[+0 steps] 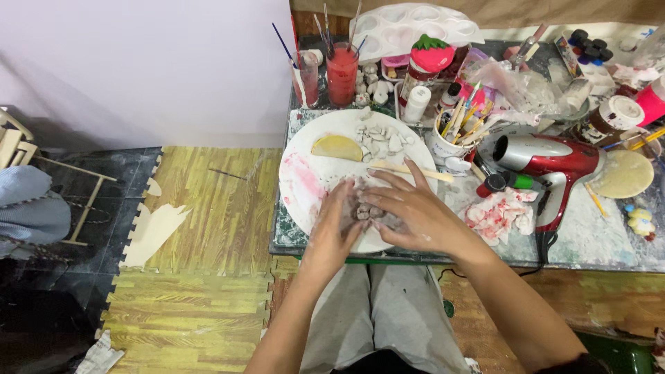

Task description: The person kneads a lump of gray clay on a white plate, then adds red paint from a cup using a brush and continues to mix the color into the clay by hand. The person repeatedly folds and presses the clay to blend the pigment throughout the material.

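Grey clay [365,211] sits on a white board [305,183] at the cluttered surface's [623,239] near left edge, squeezed between both hands: left hand [341,223] and right hand [409,211], fingers wrapped on it. Behind lie clay bits [379,140] and a yellow half-disc [337,147]; a red hairdryer [554,163] rests right. Wood-pattern mats [208,228] cover the floor.

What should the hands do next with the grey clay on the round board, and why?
Probably press the clay together once more. It looks lumpy and in pieces between the left hand and the right hand, which both cup it on the board. More small pieces lie loose higher up, beside a yellow half-round piece.
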